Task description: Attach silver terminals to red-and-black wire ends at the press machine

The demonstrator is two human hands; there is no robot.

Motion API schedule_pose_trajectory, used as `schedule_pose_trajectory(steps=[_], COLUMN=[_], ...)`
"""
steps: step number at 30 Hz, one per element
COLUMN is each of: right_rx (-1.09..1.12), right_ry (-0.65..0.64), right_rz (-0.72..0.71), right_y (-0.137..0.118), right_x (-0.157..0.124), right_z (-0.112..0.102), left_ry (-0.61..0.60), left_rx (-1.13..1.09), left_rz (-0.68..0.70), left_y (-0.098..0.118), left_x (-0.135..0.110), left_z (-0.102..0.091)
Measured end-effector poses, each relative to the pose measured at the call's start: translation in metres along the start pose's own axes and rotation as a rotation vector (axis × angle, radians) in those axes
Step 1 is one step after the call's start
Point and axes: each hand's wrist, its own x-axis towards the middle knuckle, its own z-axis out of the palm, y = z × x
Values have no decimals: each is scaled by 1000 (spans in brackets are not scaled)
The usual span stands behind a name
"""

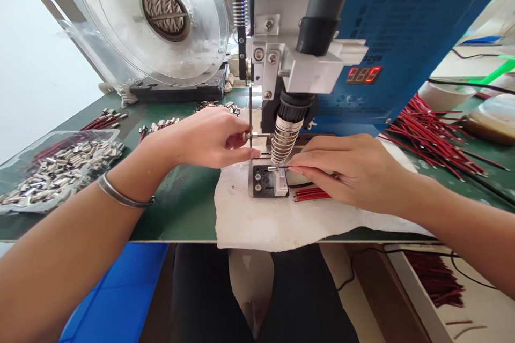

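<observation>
Far left, a clear plastic tub point(86, 132) heaped with loose metal connector shells point(64, 177). Behind it, red-and-black leads with metal ends point(105, 119) lie on the green bench point(181, 209); a second row of tipped leads point(159, 127) sits nearer the left hand point(213, 136). These look finished, to my eye.

Left hand: thumb and forefinger a narrow gap apart, beside the machine's small knob point(246, 135). Can't tell whether they grip anything.

Centre: soldering head, its coil-spring guard point(285, 136) just above a small black fixture point(257, 191). One metal connector point(273, 169) lies on top of the fixture. That joint appears to be in progress; whether solder has taken, I can't see.

Right hand point(346, 171): fingertips pinched on a thin wire point(287, 167), its end by the connector. Under the palm, a small batch of red wires point(311, 194) on the white cloth point(257, 228).

Far right, a large pile of red wires point(422, 128), presumably mostly still to do.
</observation>
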Motion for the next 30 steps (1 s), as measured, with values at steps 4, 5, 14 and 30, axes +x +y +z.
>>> schedule_pose_trajectory(steps=[4,5,14,30], right_rx=[7,9,-6,-7], right_ry=[-9,-8,-14,12], right_rz=[19,22,46,57], right_y=[0,0,-2,-4], right_x=[-1,-1,-1,-1], right_z=[-1,-1,-1,-1], left_ry=[0,1,9,-12], left_rx=[10,10,25,70], left_rz=[-13,-15,-34,-56], left_y=[1,1,1,3], left_x=[0,0,1,2], left_z=[1,1,2,2])
